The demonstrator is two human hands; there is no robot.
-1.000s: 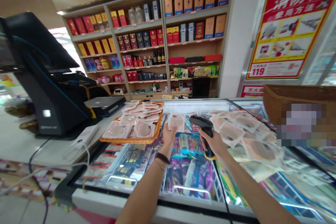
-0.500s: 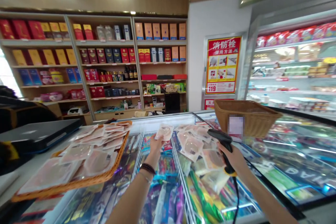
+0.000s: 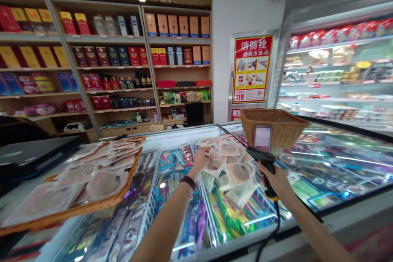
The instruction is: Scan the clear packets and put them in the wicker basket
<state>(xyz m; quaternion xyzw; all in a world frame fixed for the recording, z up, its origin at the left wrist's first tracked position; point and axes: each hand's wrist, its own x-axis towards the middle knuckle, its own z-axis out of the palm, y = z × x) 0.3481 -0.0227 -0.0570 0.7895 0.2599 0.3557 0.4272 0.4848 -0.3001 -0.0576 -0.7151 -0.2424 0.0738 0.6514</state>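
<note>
My left hand, with a beaded bracelet at the wrist, reaches to the near-left edge of a pile of flat, see-through packets. Its fingers are closed at a packet with a pale round shape inside; the fingertips partly hide where they meet it. The pile lies on the freezer's glass top. My right hand is wrapped round the grip of a black handheld barcode scanner, which points left above the packets. Its cable hangs down below the hand.
At left, an orange wicker tray bears more flat packets. A brown wicker basket stands at the back right of the glass. Under the glass are wire dividers and colourful ice-cream wrappers. A dark flat device sits far left; shelves line the wall.
My left hand has moved right with a packet, from over the middle glass to the pile. My right hand keeps hold of the scanner. The view has shifted slightly right and down.
</note>
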